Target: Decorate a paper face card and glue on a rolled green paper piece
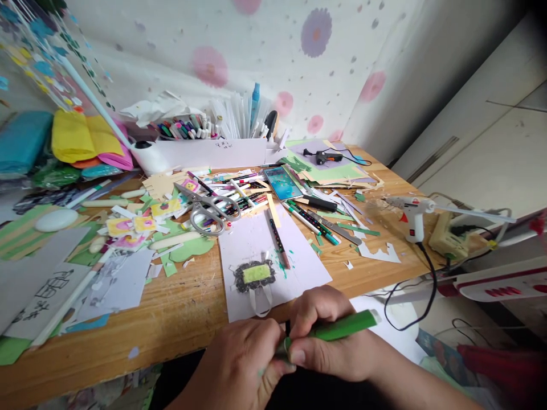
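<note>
Close in front of my body, over the table's front edge, both hands meet around a green marker [348, 326]. My right hand [337, 359] is wrapped round its body, and the pale far end sticks out to the right. My left hand [245, 356] is closed at the marker's other end, where a small dark piece shows between the hands; the fingertips partly hide it. A green smudge marks the left hand. Just beyond, a white paper sheet [294, 267] carries a small black-edged cutout with a light green middle [257, 273], a dark patterned pen [278, 239] and green ink marks.
Scissors [209, 208], a phone [282, 182], several markers and paper scraps crowd the table's middle. On the right stands a white glue gun [412, 216] with a hanging cord, near a power strip [448, 236]. A pen box [213, 152] stands at the back.
</note>
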Tool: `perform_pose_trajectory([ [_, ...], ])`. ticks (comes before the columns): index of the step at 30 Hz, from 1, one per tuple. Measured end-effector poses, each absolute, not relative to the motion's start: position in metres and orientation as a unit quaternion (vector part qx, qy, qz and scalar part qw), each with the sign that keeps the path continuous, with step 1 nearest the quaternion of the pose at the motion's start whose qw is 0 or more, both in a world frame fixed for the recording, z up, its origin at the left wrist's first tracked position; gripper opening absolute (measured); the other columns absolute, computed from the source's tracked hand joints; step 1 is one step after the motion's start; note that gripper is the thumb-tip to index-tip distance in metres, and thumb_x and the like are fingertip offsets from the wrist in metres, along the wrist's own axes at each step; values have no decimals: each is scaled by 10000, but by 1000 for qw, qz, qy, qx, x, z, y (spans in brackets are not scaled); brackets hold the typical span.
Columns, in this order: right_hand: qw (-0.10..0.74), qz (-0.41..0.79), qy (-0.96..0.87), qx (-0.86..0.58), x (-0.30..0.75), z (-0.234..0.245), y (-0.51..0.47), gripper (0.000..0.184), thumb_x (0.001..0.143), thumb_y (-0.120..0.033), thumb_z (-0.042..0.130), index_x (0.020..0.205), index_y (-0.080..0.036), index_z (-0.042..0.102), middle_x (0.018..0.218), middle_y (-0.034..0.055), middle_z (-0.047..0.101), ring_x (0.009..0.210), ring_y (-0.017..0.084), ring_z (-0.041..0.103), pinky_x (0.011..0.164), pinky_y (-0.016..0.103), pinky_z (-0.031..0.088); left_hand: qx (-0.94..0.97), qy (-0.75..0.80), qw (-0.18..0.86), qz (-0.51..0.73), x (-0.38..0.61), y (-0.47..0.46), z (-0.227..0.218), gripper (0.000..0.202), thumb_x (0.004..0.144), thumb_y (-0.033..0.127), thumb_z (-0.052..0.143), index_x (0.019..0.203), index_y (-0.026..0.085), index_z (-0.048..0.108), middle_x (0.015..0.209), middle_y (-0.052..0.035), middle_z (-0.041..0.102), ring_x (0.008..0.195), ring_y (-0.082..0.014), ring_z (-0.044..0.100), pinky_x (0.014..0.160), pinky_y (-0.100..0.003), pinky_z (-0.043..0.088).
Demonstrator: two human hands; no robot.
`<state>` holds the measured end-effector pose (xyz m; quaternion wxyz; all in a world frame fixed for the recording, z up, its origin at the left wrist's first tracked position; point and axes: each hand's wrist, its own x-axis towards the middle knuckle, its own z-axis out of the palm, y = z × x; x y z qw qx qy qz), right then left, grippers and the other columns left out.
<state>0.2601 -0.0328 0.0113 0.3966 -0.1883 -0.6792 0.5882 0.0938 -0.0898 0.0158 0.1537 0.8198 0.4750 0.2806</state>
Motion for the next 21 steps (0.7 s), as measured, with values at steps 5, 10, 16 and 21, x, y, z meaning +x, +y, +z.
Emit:
perform_pose_trajectory([
  [5, 429, 573, -683, -147, 276, 18, -21, 258, 842, -343, 675, 646, -229, 551, 534, -36, 548, 474, 102, 512, 471, 225, 407, 820, 476, 179, 261, 69, -97, 16, 372, 1002, 454, 299, 829, 244, 554, 702, 25, 685, 627, -132, 660, 567, -197, 510],
  [10, 547, 561, -568, -253, 306, 18, 5, 233, 798, -340, 732, 650, -230, 588, 459, -66, 488, 399, 92, 416, 428, 227, 364, 773, 566, 122, 260, 40, -101, -2, 195, 985, 337, 406, 885, 261, 555, 684, 51, 669, 589, -121, 647, 495, -177, 477],
  [16, 452, 525, -605, -393, 262, -11, 12, 225, 822, -321, 646, 681, -197, 522, 552, -46, 534, 466, 93, 459, 432, 209, 345, 810, 518, 9, 276, 72, -74, -5, 157, 951, 200, 441, 981, 207, 595, 763, -24, 614, 691, -205, 579, 642, -339, 457],
  [21, 455, 373, -655, -474, 245, -23, 14, 273, 752, -279, 635, 590, -215, 426, 517, -65, 435, 471, 89, 386, 453, 219, 315, 813, 539, -19, 220, 78, -53, -6, 209, 920, 181, 458, 1001, 199, 650, 745, -35, 577, 716, -236, 537, 648, -384, 423],
])
